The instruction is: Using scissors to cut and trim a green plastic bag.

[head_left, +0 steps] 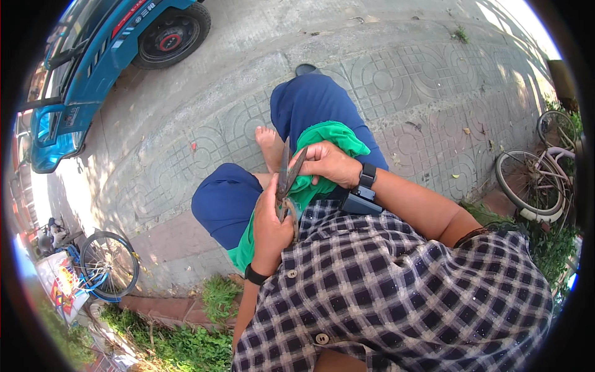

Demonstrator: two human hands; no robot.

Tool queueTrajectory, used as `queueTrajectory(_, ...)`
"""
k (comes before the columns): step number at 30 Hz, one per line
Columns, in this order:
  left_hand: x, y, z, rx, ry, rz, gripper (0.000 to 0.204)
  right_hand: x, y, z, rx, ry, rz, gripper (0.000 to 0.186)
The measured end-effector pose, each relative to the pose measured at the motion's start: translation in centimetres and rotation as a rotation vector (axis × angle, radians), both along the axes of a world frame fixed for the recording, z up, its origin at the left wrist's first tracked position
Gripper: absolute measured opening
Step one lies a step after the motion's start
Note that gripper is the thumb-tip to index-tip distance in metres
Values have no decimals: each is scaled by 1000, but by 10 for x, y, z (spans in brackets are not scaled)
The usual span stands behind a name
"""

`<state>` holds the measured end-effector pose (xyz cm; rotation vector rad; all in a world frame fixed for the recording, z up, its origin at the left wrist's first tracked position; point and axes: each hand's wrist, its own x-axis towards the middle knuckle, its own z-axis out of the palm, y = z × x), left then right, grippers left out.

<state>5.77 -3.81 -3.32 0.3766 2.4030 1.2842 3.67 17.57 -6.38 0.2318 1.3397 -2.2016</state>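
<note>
Gripping the scissors [287,180] in our left hand [271,230], we close our fingers round the handles; the blades stand open, their long axis running up and away from us, tips toward our bare foot [270,146]. Our right hand [328,162] is closed on the green cloth [322,139], which lies across our lap just beside the blades. Paving [384,80] lies beyond our knees, a blue vehicle [93,56] far left, and bicycles [539,180] at both sides.
</note>
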Motion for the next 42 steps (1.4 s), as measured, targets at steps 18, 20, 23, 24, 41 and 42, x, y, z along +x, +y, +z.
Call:
queueTrajectory(18, -2, 6, 16, -3, -219, 4, 74, 1, 2, 1, -19, 0, 15, 18)
queueTrajectory(20, 0, 5, 14, 128, -338, 162, 75, 0, 2, 3, -18, -20, 9, 18)
queueTrajectory(23, -4, 8, 24, 138, -370, 224, 75, -1, 3, 2, -5, -26, 9, 18)
queueTrajectory(24, -4, 6, 22, 139, -369, 225, 75, -1, 2, 0, -36, -28, -14, 18)
queueTrajectory(41, 3, -1, 0, 3, 52, -3, 74, -1, 0, -2, -51, 14, 4, 18)
queueTrajectory(42, 2, -1, 1, 3, 52, -3, 74, -1, 0, -2, -47, 12, 7, 18)
